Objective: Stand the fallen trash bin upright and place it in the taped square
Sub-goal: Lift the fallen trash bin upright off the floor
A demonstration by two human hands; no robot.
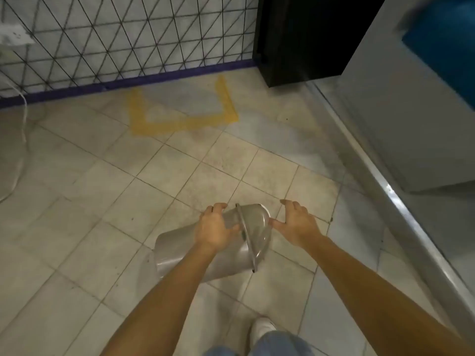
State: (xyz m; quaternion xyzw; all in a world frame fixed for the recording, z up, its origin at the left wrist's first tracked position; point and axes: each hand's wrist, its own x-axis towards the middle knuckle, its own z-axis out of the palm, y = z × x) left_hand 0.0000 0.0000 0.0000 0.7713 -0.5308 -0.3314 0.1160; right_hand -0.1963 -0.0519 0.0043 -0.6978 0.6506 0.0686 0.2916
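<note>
Bare forearms reach down and forward over a white shoe (262,327) and a denim leg. Left hand (214,231) lies on the upper side of the grey trash bin (195,255), fingers curled over its top near the lid seam; looks like a grip, though palm contact is hidden. Right hand (295,222) is spread wide, thumb just touching the domed lid (254,227), holding nothing. Bin lies on its side on the tiled floor (102,201), lid end pointing away. Likely light, stiff, smooth plastic, a bit slippery; lid may swing. Best hold: the body at both sides below the rim. Yellow taped square (180,124) sits well apart, by the wire-grid wall (128,34).
</note>
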